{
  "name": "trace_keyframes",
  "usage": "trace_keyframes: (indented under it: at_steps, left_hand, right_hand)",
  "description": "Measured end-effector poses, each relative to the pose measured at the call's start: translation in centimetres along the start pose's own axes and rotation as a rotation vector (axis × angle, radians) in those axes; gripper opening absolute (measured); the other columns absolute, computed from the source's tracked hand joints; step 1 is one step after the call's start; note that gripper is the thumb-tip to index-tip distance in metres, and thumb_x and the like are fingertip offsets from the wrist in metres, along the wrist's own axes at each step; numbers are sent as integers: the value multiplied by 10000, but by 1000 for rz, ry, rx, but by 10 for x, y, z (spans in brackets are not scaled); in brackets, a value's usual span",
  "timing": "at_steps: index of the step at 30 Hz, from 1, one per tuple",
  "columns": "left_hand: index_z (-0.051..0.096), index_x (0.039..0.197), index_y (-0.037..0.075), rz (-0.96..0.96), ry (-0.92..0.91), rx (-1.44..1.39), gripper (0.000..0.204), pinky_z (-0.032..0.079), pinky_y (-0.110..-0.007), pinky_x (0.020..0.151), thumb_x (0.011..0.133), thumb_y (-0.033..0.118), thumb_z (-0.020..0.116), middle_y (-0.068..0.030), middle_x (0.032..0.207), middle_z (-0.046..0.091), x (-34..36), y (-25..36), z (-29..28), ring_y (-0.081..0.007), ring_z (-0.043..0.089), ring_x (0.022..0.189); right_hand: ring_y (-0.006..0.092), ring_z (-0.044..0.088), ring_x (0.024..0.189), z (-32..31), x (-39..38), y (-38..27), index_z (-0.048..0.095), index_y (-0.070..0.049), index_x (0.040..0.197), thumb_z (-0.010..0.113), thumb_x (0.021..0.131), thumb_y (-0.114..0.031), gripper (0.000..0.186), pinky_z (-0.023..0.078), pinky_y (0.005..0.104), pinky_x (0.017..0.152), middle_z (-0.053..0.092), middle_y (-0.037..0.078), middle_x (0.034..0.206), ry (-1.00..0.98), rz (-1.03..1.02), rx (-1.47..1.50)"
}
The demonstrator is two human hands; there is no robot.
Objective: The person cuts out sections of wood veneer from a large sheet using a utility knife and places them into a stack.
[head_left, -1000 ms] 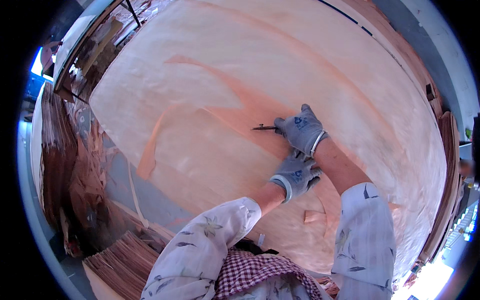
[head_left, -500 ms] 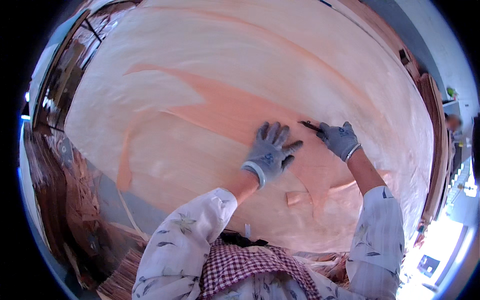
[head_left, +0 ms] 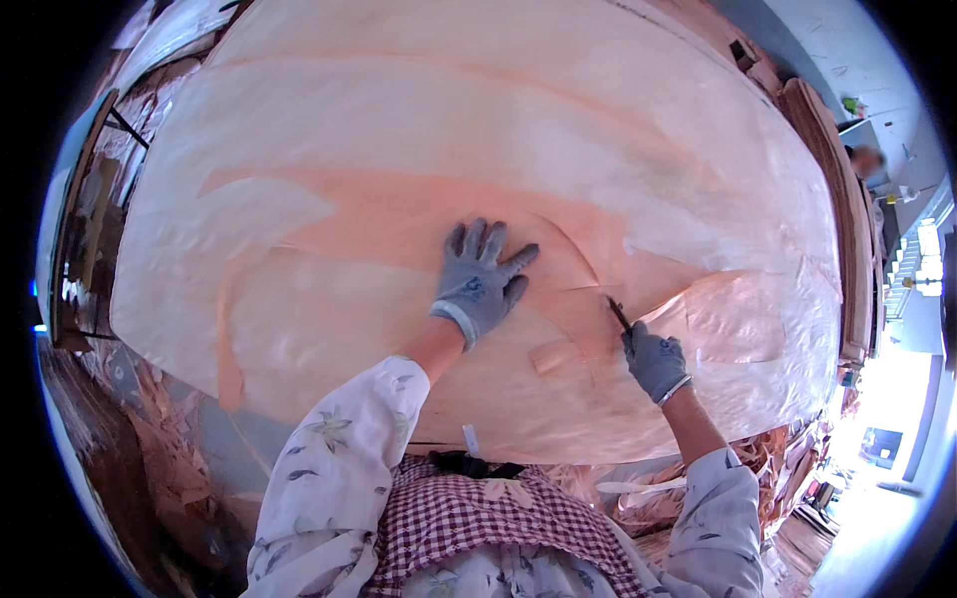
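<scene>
A large pale, wrinkled sheet point(head_left: 199, 299), like thin wood veneer, lies before me with salmon-coloured patches point(head_left: 379, 209) in it. My left hand point(head_left: 483, 279), in a grey glove, lies on the central patch with fingers spread. To its right and lower, my gloved right hand point(head_left: 655, 364) is closed round a dark, slim cutting tool point(head_left: 617, 312), whose tip points up-left at the patch. Just above that tip, thin cut-like lines point(head_left: 583, 269) run through the sheet, and a lifted, creased flap point(head_left: 673, 309) shows to the right.
Stacks of brown sheets point(head_left: 827, 189) line the right side, with another person point(head_left: 863, 162) partly visible behind. More layered sheets point(head_left: 85, 439) and torn scraps point(head_left: 164, 429) lie at lower left, below a dark metal-legged frame point(head_left: 90, 219).
My left hand has moved up-left from beside my right wrist and spread out. My right hand with the tool has dropped lower, and a curved line now shows in the patch.
</scene>
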State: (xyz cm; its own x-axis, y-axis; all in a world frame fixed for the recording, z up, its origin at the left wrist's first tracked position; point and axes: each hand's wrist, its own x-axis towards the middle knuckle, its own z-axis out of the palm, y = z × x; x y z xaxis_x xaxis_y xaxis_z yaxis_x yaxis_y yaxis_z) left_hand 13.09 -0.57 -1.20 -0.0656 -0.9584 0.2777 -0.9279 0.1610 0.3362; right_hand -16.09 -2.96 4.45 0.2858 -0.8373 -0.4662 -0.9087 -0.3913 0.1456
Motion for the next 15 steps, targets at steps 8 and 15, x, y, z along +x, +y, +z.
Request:
trace_keyframes:
  at_steps: [8,15]
  left_hand:
    - [534,1221,307,-3,-22,24,403,200,-561,1014,822,356,545,-170,1315,411,0,0,-4,-400,350,1215]
    - [532,1224,306,24,-23,8,407,201,-563,1011,819,350,548,-181,1318,409,4,7,-5,-409,355,1212]
  right_hand:
    - [225,625,753,-15,67,27,561,-38,1039,548,812,-89,233,474,338,641,635,111,843,496,-239,911]
    - [122,521,620,-26,157,14,564,-19,1073,711,715,-181,419,437,273,558,573,16,721,480,29,1033]
